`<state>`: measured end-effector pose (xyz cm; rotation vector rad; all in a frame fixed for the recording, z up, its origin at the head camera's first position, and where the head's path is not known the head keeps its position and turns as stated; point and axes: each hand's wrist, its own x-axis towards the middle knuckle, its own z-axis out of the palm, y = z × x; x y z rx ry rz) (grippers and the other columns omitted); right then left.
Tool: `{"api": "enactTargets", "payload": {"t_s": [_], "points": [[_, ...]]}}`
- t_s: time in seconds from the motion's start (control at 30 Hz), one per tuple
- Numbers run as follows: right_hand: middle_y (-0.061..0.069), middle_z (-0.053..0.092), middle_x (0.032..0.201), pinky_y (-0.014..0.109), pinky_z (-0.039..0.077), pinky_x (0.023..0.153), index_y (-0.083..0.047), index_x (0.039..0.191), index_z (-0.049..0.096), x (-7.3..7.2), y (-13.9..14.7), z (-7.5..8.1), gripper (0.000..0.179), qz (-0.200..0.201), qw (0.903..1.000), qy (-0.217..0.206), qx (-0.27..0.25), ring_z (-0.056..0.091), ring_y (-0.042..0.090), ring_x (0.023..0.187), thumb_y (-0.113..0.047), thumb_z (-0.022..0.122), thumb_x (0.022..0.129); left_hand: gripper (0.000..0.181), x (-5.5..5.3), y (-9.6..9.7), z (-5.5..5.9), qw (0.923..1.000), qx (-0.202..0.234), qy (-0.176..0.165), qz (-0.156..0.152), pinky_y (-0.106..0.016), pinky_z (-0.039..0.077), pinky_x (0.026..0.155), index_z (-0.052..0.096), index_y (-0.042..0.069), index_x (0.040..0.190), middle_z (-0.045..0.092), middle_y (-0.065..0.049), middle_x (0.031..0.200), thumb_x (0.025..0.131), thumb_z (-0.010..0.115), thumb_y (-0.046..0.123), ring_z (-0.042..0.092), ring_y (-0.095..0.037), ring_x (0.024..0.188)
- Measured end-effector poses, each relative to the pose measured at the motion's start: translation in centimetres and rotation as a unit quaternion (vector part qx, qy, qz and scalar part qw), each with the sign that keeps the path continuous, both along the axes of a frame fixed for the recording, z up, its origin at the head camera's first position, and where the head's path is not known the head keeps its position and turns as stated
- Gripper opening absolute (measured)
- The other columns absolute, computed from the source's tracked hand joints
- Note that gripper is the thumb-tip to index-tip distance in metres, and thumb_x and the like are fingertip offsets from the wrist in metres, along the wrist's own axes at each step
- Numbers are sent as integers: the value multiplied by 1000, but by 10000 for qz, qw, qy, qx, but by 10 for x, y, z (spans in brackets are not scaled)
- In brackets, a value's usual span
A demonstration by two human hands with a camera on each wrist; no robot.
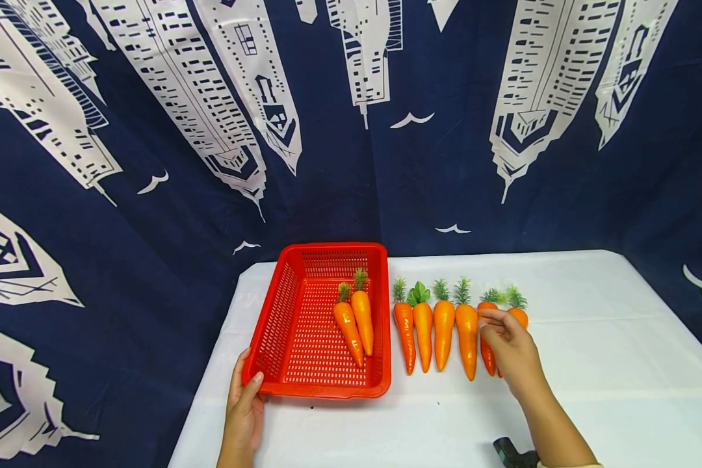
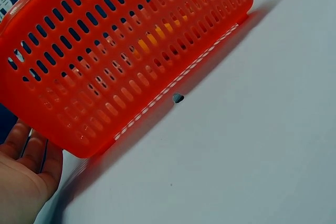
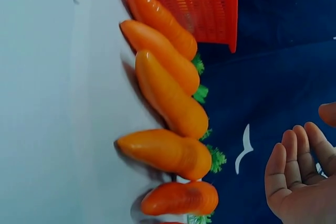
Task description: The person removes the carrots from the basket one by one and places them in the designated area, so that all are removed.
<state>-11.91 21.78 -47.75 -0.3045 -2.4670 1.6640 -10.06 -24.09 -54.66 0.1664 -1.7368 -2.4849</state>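
- the left hand, low and left of center in the head view, grips the near left corner of the red basket, its thumb over the rim and its fingers along the outside.
- in the left wrist view that hand sits at the lower left, fingers bent against the basket wall, and orange shows through the slots.
- the right hand, right of center in the head view, is over the right end of the row of carrots; its fingers are loosely bent and hold nothing.
- in the right wrist view it appears at the lower right, thumb apart from the fingers.
- the basket stands in the lower middle of the head view, with two carrots inside, a left one and a right one, side by side toward its right wall, green tops pointing up the frame.
- the row lies just right of the basket: six carrots, tops toward the upper edge, the last two partly hidden by the right hand.
- the second from the left has a broad leafy top; the others look feathery.
- under everything is a white table; behind it, across the upper frame, hangs a navy cloth printed with white buildings and birds.
- a dark object shows at the bottom edge, beside the right forearm.
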Motion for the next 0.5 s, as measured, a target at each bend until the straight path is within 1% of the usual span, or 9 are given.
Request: {"api": "enactTargets", "payload": {"t_s": [0.17,0.2,0.23,0.33,0.43,0.5], "points": [[12,60,126,9,49,71,-7,139,54,2,-8,1,41,197,9995,206,-103,57,-5,98,-30,52,106,58,0,0,0,10000,3,-10,1,-18,44,105,28,22,158,33,2,159,105,48,10,48,-11,135],[14,60,126,6,48,79,-6,139,54,2,-9,1,40,240,9993,256,-105,56,-6,100,-29,51,106,58,0,0,0,10000,5,-11,3,-18,44,105,28,22,158,33,2,159,105,48,10,48,-11,135],[12,60,124,5,46,85,-5,138,55,3,-11,0,40,277,9991,301,-116,57,-6,101,-28,51,106,58,0,0,0,10000,4,-17,1,-18,44,105,28,22,158,33,2,159,105,48,10,48,-11,135],[11,59,123,9,50,87,-3,137,55,5,-15,0,38,381,9986,283,-240,59,-1,104,-26,51,106,58,0,0,0,10000,16,-23,-10,-19,45,106,28,22,158,33,2,159,105,49,10,48,-12,134],[11,60,124,11,51,86,-4,136,55,6,-19,1,37,441,9985,236,-222,60,0,106,-26,51,106,58,0,0,0,10000,16,-18,-14,-19,45,105,28,22,158,33,2,159,105,48,10,48,-11,134],[17,59,128,10,50,87,-4,136,55,7,-22,1,36,493,9983,254,-179,60,-1,107,-25,51,106,58,0,0,0,10000,17,-1,-18,-18,45,106,27,21,158,33,2,159,105,48,9,48,-11,134]]}}
